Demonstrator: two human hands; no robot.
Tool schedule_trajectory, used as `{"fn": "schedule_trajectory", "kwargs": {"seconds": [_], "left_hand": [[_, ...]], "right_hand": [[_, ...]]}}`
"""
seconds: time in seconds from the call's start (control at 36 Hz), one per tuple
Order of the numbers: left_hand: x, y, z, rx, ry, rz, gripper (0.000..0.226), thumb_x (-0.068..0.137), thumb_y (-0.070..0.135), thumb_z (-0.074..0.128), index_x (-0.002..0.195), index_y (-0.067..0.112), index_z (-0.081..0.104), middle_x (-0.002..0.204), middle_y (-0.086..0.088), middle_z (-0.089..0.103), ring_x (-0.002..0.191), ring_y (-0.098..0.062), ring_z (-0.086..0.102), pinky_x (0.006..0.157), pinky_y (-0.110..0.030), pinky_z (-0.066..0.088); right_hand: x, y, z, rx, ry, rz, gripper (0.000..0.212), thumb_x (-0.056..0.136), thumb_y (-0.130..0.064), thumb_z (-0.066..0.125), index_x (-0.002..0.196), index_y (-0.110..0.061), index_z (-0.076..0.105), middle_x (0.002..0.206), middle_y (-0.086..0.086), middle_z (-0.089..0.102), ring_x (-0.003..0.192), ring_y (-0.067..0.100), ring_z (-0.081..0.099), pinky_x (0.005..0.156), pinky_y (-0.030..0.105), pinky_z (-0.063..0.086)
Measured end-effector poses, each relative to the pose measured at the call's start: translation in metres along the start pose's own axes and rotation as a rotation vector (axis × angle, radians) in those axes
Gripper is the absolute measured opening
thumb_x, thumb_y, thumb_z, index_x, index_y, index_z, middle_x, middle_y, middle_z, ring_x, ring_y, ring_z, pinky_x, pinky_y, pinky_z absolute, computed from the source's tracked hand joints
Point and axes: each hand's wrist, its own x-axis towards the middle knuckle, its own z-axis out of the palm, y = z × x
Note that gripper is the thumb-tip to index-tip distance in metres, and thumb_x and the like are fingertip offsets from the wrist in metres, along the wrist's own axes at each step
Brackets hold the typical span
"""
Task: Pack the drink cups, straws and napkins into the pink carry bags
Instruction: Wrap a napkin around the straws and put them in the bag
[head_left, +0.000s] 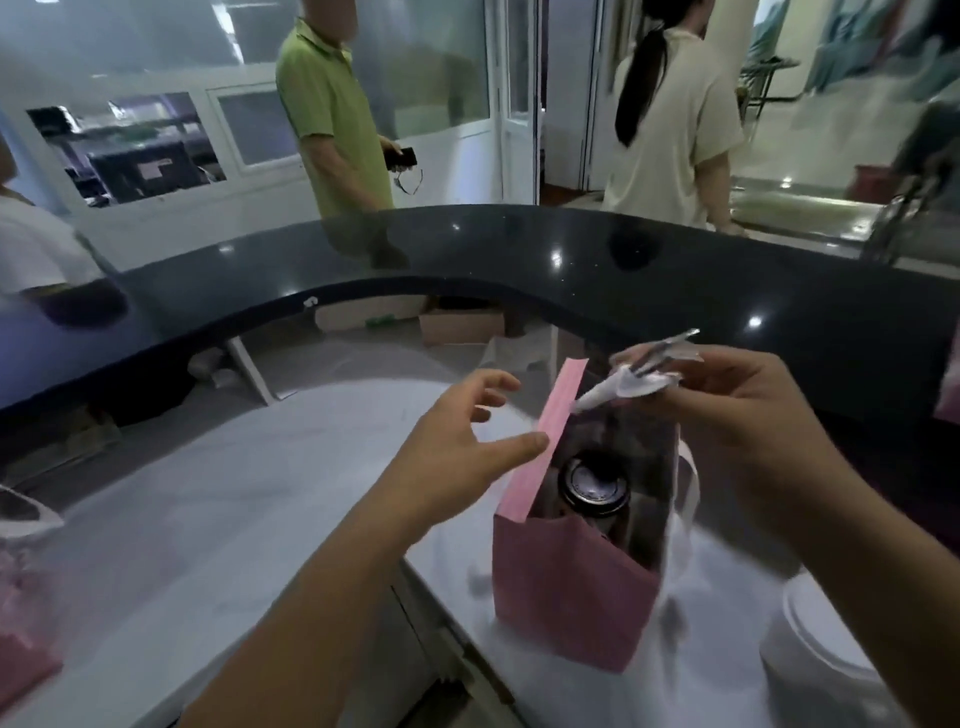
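The pink carry bag (566, 587) stands upright and open on the pale surface (234, 493), and a drink cup (594, 486) with a dark lid sits inside it. The right hand (737, 410) pinches the straws (667, 345) together with a white napkin (618, 387) just above the bag's mouth. The left hand (457, 457) is released, with the fingers spread and the thumb touching the bag's left wall.
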Motion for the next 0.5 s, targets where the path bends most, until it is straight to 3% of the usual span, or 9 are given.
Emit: {"fn": "schedule_trajectory", "kwargs": {"seconds": [0.11,0.19,0.25,0.36,0.44,0.5], "left_hand": [[0.032,-0.010,0.000,0.178,-0.184,-0.030,0.080,0.079,0.048,0.079,0.145,0.043,0.033,0.155,0.007,0.030,0.135,-0.017,0.040,0.105,-0.039,0.045],[0.049,-0.013,0.004,0.245,-0.307,-0.015,0.091,0.078,0.048,0.080,0.150,0.042,0.024,0.157,0.004,0.026,0.136,-0.024,0.041,0.108,-0.043,0.044],[0.057,-0.015,0.008,0.257,-0.370,0.009,0.094,0.076,0.047,0.081,0.150,0.042,0.023,0.157,0.005,0.026,0.136,-0.026,0.042,0.108,-0.047,0.045],[0.072,-0.023,0.014,0.282,-0.436,0.069,0.093,0.076,0.034,0.081,0.148,0.043,0.023,0.152,0.002,0.029,0.127,-0.029,0.049,0.100,-0.048,0.051],[0.081,-0.033,0.010,0.235,-0.446,0.087,0.075,0.079,0.024,0.074,0.138,0.046,0.033,0.143,-0.001,0.038,0.108,-0.027,0.059,0.085,-0.044,0.058],[0.085,-0.041,0.003,0.169,-0.457,0.100,0.064,0.081,0.019,0.068,0.131,0.048,0.041,0.141,0.001,0.042,0.099,-0.025,0.065,0.080,-0.042,0.061]], "right_hand": [[0.019,-0.002,0.000,-0.313,0.044,-0.110,0.019,0.063,-0.017,0.074,0.081,-0.017,0.077,0.102,0.003,0.062,0.087,-0.002,0.064,0.072,0.013,0.051],[0.024,-0.005,0.001,-0.581,0.018,-0.112,0.019,0.061,-0.040,0.074,0.080,-0.039,0.079,0.098,-0.007,0.062,0.091,0.005,0.062,0.075,0.019,0.053],[0.027,-0.004,0.001,-0.706,-0.028,-0.053,0.024,0.061,-0.049,0.071,0.082,-0.041,0.078,0.096,-0.013,0.064,0.090,0.010,0.063,0.076,0.026,0.054],[0.031,-0.003,0.005,-0.792,-0.125,0.031,0.016,0.076,-0.022,0.078,0.090,-0.030,0.081,0.093,-0.012,0.073,0.085,0.010,0.069,0.076,0.032,0.054],[0.029,0.002,0.006,-0.779,-0.146,0.101,0.018,0.085,-0.004,0.071,0.092,-0.019,0.079,0.067,-0.031,0.067,0.062,-0.007,0.065,0.059,0.010,0.047],[0.027,0.005,0.006,-0.814,-0.165,0.136,0.020,0.088,-0.004,0.069,0.094,-0.020,0.079,0.067,-0.027,0.068,0.052,-0.001,0.063,0.052,0.013,0.047]]}}
